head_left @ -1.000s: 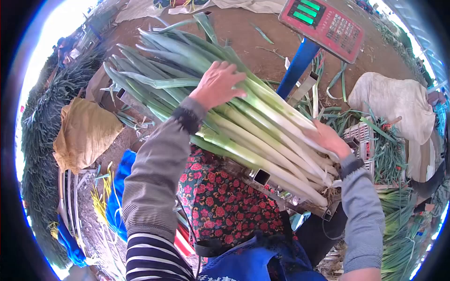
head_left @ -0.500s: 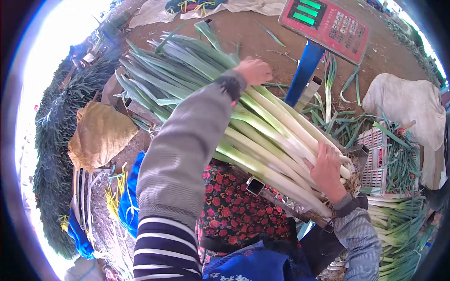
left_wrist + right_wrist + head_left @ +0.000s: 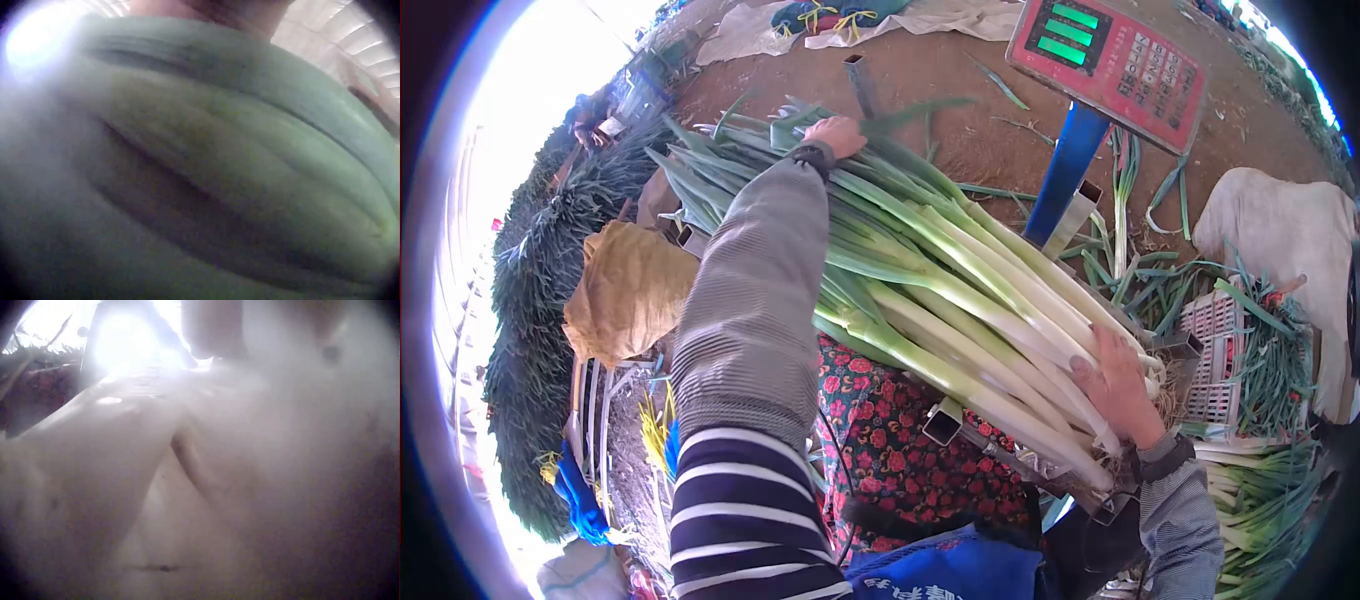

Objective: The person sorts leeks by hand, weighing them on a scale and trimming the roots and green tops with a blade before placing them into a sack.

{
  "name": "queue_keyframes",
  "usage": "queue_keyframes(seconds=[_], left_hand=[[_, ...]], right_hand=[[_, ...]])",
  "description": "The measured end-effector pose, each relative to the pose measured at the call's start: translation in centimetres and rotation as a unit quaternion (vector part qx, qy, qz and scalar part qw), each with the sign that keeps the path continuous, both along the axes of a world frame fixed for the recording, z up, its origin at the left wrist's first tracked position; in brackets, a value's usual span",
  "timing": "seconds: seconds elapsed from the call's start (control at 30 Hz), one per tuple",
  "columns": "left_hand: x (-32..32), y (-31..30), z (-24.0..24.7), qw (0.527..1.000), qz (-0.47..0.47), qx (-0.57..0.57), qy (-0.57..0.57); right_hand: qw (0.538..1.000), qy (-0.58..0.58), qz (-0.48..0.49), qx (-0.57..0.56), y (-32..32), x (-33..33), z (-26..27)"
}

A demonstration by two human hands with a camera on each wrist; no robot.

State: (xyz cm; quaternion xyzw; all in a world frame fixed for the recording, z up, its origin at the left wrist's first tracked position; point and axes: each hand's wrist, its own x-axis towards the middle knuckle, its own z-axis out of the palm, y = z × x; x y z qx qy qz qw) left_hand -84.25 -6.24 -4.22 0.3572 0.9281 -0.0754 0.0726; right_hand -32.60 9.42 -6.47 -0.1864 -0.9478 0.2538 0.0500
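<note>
step (judged): settling leek bundle [image 3: 960, 290] on metal frame [image 3: 945, 422] | left hand [image 3: 835, 135] over green tops, grip cannot tell | right hand [image 3: 1115, 385] flat, pressing white ends | bundle between both hands | next: needs hold at both ends | bare earth [image 3: 940, 80] beyond left hand, scale display [image 3: 1115, 55] beyond right; outdoors

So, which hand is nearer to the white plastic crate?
The right hand. It rests on the white root ends of the leeks, just beside the crate. The left hand lies far across the bundle, on the green leaf tops.
</note>
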Motion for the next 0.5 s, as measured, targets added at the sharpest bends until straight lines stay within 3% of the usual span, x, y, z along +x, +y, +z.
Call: queue_keyframes(seconds=[0.13,0.23,0.4,0.47,0.5], left_hand=[[-1.4,0.4,-1.8,0.986,0.140,0.086,0.018],[-7.2,-1.3,-4.7,0.958,0.181,0.221,0.014],[-4.1,-8.5,-2.6,0.930,0.022,0.359,0.080],[-2.7,-6.4,-2.0,0.879,0.089,0.464,0.067],[-1.4,-5.6,-1.5,0.874,0.053,0.473,0.098]], right_hand=[[0.995,-0.019,-0.021,-0.096,1.3,-0.4,-0.4],[0.993,-0.038,-0.030,-0.104,1.5,-0.4,0.0],[0.985,0.005,-0.043,-0.164,2.5,-0.4,-2.2],[0.971,-0.099,-0.034,-0.215,4.3,-2.2,-1.4],[0.960,-0.150,-0.028,-0.233,4.8,-2.6,-0.7]])
